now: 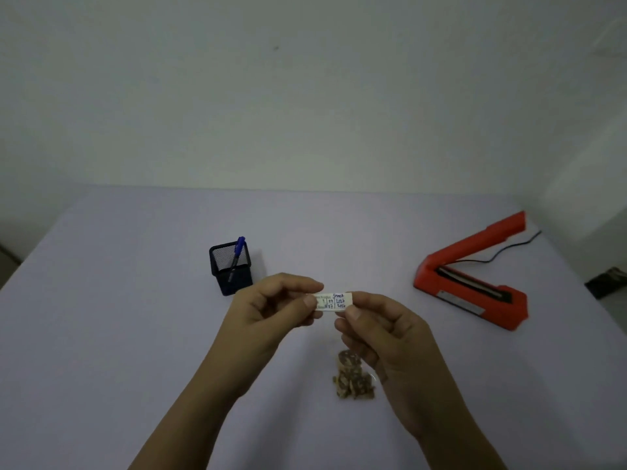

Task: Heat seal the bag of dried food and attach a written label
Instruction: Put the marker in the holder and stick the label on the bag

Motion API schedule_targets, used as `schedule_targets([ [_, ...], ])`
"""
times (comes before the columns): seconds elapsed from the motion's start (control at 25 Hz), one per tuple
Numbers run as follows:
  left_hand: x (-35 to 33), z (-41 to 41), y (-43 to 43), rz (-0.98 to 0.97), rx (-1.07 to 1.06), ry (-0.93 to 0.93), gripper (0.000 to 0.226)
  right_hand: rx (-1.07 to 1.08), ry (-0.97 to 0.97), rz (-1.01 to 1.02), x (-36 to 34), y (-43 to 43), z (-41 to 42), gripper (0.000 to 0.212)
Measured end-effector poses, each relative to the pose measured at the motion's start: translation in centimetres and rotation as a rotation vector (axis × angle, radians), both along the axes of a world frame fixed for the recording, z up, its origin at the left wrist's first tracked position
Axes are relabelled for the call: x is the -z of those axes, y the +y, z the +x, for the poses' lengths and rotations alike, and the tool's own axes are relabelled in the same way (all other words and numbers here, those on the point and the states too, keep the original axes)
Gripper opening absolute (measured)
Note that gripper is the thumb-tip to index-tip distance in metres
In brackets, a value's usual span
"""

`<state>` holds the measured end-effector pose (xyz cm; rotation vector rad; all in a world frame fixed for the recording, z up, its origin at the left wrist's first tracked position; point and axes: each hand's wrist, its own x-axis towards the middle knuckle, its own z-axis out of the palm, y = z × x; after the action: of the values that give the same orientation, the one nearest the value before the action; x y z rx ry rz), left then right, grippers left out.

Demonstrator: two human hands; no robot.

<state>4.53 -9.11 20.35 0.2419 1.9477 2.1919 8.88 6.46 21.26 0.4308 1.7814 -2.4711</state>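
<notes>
A small white label [334, 301] with blue handwriting is held above the table between both hands. My left hand [271, 308] pinches its left end between thumb and fingers. My right hand [383, 329] pinches its right end. Below the label, a clear bag of brown dried food [353, 376] lies on the table, partly hidden behind my right hand. A red heat sealer [475, 279] stands on the right with its arm raised.
A black mesh pen holder [230, 268] with a blue pen [237, 256] stands left of centre. The sealer's black cord [512, 247] runs off toward the table's right edge. A dark object [607, 281] lies beyond that edge. The table [101, 334] is covered in pale lilac.
</notes>
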Motion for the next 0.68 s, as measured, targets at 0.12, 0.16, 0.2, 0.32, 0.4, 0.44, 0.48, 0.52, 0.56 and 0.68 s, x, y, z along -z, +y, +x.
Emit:
schedule_targets([
  [0.12,-1.3,0.8,1.4,-0.029,0.049,0.077,0.012,-0.007,0.076,0.079,-1.2,1.9,1.3,0.012],
  [0.16,-1.6,1.1,1.9,-0.064,0.044,0.111,0.014,-0.012,0.101,0.114,-1.6,2.5,1.7,0.011],
  [0.2,-1.8,1.3,2.5,-0.11,0.025,0.15,0.017,-0.014,0.127,0.147,-1.8,3.1,1.9,0.012],
  [0.32,-2.1,1.9,4.4,-0.313,-0.155,0.4,0.016,0.034,0.214,0.262,-2.2,4.4,2.4,0.023],
  [0.4,-2.5,2.4,5.7,-0.416,-0.281,0.568,0.008,0.083,0.276,0.353,-2.4,5.1,2.7,0.025],
  [0.44,-2.7,2.8,6.4,-0.417,-0.303,0.602,0.005,0.095,0.304,0.393,-2.5,5.4,2.8,0.024],
  [0.48,-2.9,3.1,6.9,-0.395,-0.296,0.614,0.004,0.095,0.329,0.422,-2.7,5.6,2.9,0.022],
  [0.52,-3.1,3.4,7.5,-0.362,-0.268,0.606,0.003,0.085,0.35,0.432,-2.8,5.8,2.9,0.021],
  [0.56,-3.3,3.6,7.9,-0.326,-0.239,0.583,0.006,0.069,0.364,0.426,-2.9,6.0,2.9,0.02],
  [0.68,-3.6,3.8,8.6,-0.239,-0.185,0.511,0.011,0.026,0.37,0.386,-3.1,6.5,2.8,0.014],
])
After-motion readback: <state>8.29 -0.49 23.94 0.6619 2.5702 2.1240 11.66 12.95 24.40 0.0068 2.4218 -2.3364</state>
